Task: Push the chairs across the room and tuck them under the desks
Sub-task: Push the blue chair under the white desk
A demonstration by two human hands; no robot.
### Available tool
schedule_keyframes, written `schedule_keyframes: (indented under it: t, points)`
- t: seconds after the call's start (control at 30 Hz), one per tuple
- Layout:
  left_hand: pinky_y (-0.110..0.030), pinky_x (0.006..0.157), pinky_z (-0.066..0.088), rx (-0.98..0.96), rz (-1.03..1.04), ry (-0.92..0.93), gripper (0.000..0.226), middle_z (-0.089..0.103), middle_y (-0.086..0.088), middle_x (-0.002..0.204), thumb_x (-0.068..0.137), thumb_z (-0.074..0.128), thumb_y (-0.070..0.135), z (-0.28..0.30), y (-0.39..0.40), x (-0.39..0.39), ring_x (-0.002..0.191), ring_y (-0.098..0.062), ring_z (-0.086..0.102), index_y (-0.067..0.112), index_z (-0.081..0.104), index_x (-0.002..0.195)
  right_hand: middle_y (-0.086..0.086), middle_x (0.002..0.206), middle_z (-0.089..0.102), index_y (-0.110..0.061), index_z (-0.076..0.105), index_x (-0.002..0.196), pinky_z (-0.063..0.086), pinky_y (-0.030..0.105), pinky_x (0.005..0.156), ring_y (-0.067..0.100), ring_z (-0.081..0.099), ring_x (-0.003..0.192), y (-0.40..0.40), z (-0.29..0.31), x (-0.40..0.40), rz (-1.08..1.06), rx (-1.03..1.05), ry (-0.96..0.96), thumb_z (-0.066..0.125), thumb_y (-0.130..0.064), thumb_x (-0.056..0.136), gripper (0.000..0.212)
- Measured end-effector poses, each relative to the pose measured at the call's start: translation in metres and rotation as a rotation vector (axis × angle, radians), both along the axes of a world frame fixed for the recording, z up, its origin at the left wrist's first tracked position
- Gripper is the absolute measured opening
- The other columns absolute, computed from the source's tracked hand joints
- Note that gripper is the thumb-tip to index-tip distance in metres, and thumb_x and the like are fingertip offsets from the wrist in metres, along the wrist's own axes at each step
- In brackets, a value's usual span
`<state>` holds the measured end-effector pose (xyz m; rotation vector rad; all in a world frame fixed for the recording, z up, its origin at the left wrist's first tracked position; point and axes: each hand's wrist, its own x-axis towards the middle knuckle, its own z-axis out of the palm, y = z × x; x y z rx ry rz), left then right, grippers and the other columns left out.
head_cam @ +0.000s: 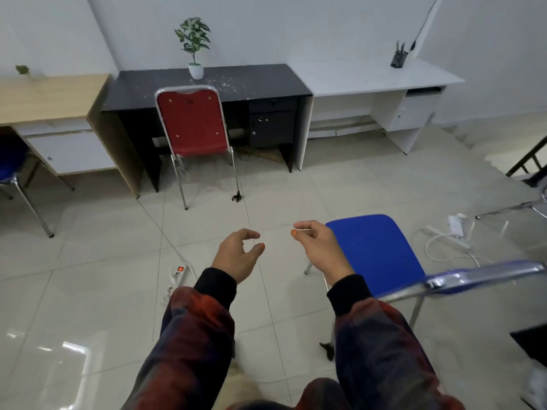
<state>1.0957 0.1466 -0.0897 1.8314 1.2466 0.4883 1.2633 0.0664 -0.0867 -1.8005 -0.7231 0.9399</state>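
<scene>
A red chair (192, 122) with chrome legs stands tucked partly under the black desk (260, 81) at the back wall. A blue chair (376, 250) stands on the tiles to my right, its backrest (485, 276) nearest me. My left hand (236, 255) and my right hand (319, 250) hover over the floor with fingers curled apart, holding nothing. My right hand is just left of the blue seat, not touching it. A white desk (379, 78) stands at the back right, a wooden desk (50, 96) at the back left with another blue chair (11, 161) under it.
A power strip (177, 276) with a red light lies on the floor by my left arm. Another strip and white cables (447, 238) lie right of the blue chair. A potted plant (195, 45) sits on the black desk, a pen holder (399, 57) on the white one. Chair legs (515, 207) show at far right.
</scene>
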Motion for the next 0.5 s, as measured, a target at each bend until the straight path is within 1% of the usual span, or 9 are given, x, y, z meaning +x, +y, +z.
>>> schedule_keyframes:
  t: [0.07, 0.23, 0.3, 0.43, 0.5]
  points:
    - [-0.026, 0.093, 0.039, 0.001, -0.016, 0.006, 0.026, 0.056, 0.002, 0.127, 0.092, 0.061, 0.025, -0.002, -0.023, 0.006, 0.118, -0.015, 0.050, 0.018, 0.062, 0.117, -0.003, 0.109, 0.066, -0.023, 0.066, 0.115, 0.049, 0.030, 0.091, 0.013, 0.061, 0.106, -0.023, -0.004, 0.004, 0.007, -0.014, 0.006, 0.064, -0.029, 0.094, 0.021]
    - [-0.024, 0.092, 0.037, -0.011, -0.038, 0.043, 0.027, 0.055, 0.003, 0.128, 0.092, 0.061, 0.026, -0.004, -0.055, 0.017, 0.118, -0.015, 0.050, 0.019, 0.062, 0.118, -0.001, 0.108, 0.066, -0.025, 0.066, 0.110, 0.048, 0.029, 0.087, 0.017, 0.063, 0.105, -0.061, -0.004, 0.021, -0.023, 0.002, 0.032, 0.063, -0.027, 0.095, 0.015]
    - [-0.025, 0.091, 0.037, -0.010, -0.038, 0.041, 0.027, 0.055, 0.003, 0.128, 0.092, 0.061, 0.025, -0.004, -0.060, 0.024, 0.116, -0.014, 0.050, 0.019, 0.062, 0.118, 0.000, 0.108, 0.066, -0.025, 0.066, 0.109, 0.049, 0.028, 0.085, 0.017, 0.064, 0.102, -0.070, -0.003, 0.027, -0.020, 0.020, 0.038, 0.062, -0.027, 0.095, 0.014]
    - [-0.024, 0.088, 0.037, 0.006, -0.076, 0.039, 0.025, 0.055, 0.002, 0.127, 0.091, 0.061, 0.024, -0.005, -0.069, 0.048, 0.107, -0.009, 0.047, 0.020, 0.062, 0.116, 0.001, 0.108, 0.066, -0.026, 0.065, 0.109, 0.051, 0.029, 0.085, 0.017, 0.066, 0.098, -0.086, -0.005, 0.046, -0.037, 0.026, 0.038, 0.062, -0.028, 0.096, 0.014]
    - [-0.024, 0.087, 0.036, 0.002, -0.106, 0.044, 0.026, 0.055, 0.002, 0.127, 0.091, 0.061, 0.025, -0.007, -0.075, 0.063, 0.104, -0.010, 0.048, 0.020, 0.061, 0.117, 0.002, 0.108, 0.067, -0.025, 0.066, 0.110, 0.053, 0.030, 0.084, 0.018, 0.067, 0.098, -0.094, -0.008, 0.058, -0.055, 0.019, 0.036, 0.063, -0.028, 0.096, 0.015]
